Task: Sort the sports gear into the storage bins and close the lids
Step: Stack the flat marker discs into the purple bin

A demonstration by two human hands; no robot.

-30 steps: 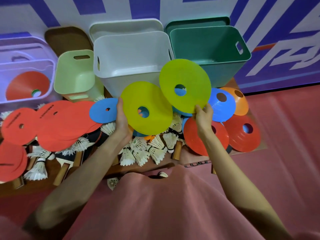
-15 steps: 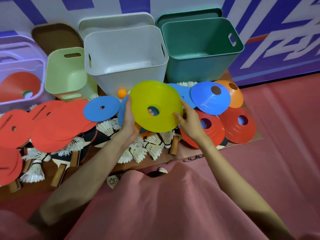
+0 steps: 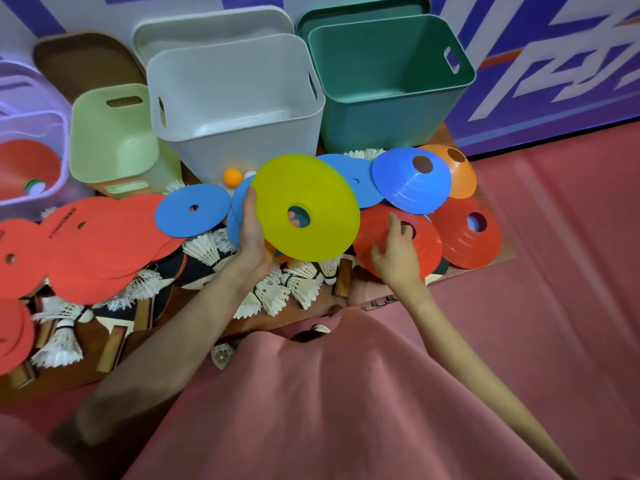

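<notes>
My left hand [image 3: 252, 233] grips the left edge of the stacked yellow disc cones [image 3: 304, 206], held tilted above the pile. My right hand [image 3: 398, 251] hovers with loosely spread fingers over a red cone [image 3: 420, 244], holding nothing. Blue cones [image 3: 412, 183], an orange cone [image 3: 459, 171] and another red cone [image 3: 467, 233] lie to the right. Flat red discs [image 3: 86, 244] and a flat blue disc [image 3: 192, 214] lie to the left. Shuttlecocks [image 3: 298, 285] and paddle handles [image 3: 343, 280] are scattered below.
Four open bins stand at the back: purple [image 3: 52, 157] holding a red cone, light green [image 3: 104, 140], white [image 3: 235, 109] and dark green [image 3: 391, 88]. Lids lean behind them. An orange ball [image 3: 232, 176] sits by the white bin. Pink fabric covers my lap.
The two yellow cones were brought together into one stack in my left hand. My right hand let go and moved right over the red cone.
</notes>
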